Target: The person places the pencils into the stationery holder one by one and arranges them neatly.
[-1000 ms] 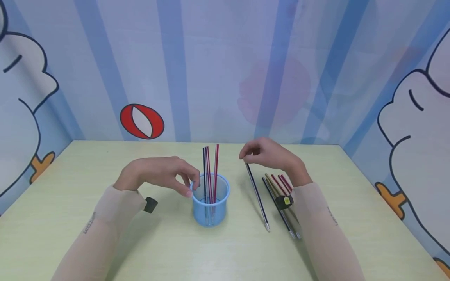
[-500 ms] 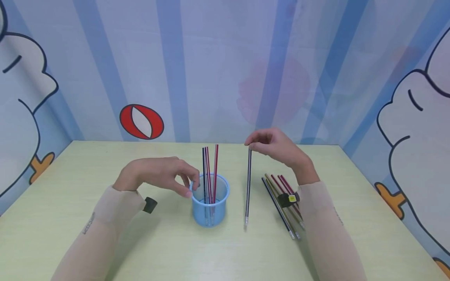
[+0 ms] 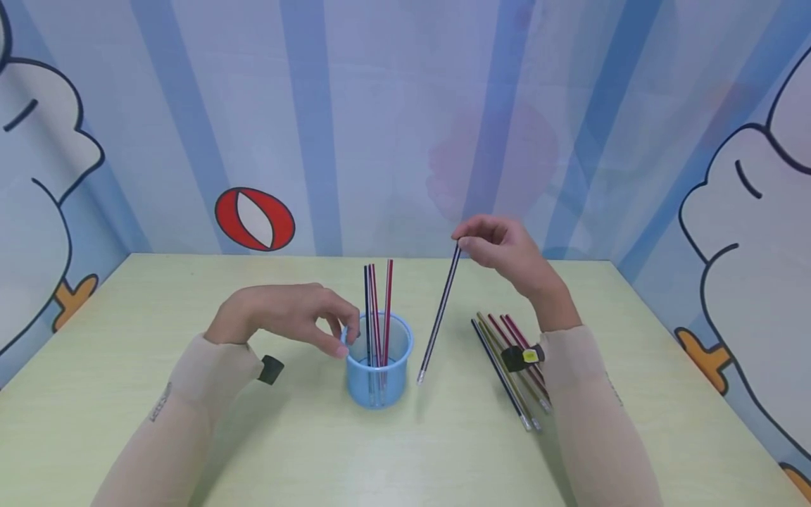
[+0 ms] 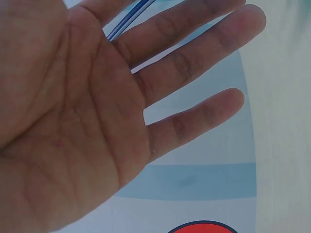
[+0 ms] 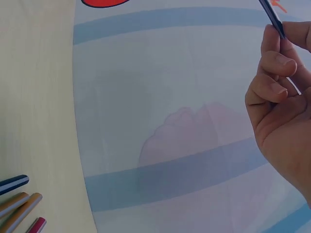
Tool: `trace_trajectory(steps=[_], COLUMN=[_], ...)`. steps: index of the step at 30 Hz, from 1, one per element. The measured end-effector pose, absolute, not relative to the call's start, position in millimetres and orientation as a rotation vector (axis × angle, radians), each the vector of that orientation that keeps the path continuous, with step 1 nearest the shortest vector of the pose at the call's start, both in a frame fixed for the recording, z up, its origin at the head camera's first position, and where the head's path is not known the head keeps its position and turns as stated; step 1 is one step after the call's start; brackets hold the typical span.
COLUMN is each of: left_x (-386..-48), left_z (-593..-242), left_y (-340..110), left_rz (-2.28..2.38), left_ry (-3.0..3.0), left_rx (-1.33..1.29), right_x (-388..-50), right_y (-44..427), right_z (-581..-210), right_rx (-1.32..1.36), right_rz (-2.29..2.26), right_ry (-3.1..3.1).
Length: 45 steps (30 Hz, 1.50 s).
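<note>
My right hand [image 3: 510, 257] pinches a dark striped pencil [image 3: 438, 318] by its upper end, above the table. The pencil slants, its silvery eraser end low and toward the cup, apart from it. In the right wrist view, thumb and fingertips meet on that pencil [image 5: 272, 18]. My left hand [image 3: 293, 313] grips the left rim of a light blue translucent cup [image 3: 376, 391] between thumb and finger. Its other fingers look fairly straight in the left wrist view, where the cup is not visible. Several dark and red pencils [image 3: 388, 299] stand upright in the cup.
Several dark, gold and red pencils [image 3: 500, 377] lie in a loose bunch on the pale table [image 3: 405, 465], partly under my right wrist. A striped blue backdrop [image 3: 393, 127] rises behind the table's far edge.
My right hand has risen and shifted a little right. The pencil's lower end has left the table and swung left toward the cup. My left hand and the cup have stayed put.
</note>
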<state>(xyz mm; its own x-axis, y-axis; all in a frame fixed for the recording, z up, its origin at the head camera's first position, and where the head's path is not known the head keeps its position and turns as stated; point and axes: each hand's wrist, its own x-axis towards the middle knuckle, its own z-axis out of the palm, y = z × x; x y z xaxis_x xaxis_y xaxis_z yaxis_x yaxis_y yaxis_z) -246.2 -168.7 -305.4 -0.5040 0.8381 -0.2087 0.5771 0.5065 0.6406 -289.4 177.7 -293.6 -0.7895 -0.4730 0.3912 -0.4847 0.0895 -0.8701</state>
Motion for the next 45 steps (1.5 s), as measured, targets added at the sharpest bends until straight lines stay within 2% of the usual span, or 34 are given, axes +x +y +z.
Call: trace_trajectory(steps=[25, 31, 45], left_x=[-247, -246, -246], left_z=[-306, -306, -304], left_y=[-167, -167, -166], left_rz=[0.706, 0.704, 0.693], left_ry=[2.234, 2.234, 2.235], left_rx=[1.144, 1.14, 1.139], right_x=[-285, -285, -281], right_y=[160, 153, 126], right_z=[-291, -296, -308], right_rx=[0.995, 0.975, 1.119], right_rz=[2.042, 1.918, 1.539], right_ry=[-1.971, -2.123, -2.548])
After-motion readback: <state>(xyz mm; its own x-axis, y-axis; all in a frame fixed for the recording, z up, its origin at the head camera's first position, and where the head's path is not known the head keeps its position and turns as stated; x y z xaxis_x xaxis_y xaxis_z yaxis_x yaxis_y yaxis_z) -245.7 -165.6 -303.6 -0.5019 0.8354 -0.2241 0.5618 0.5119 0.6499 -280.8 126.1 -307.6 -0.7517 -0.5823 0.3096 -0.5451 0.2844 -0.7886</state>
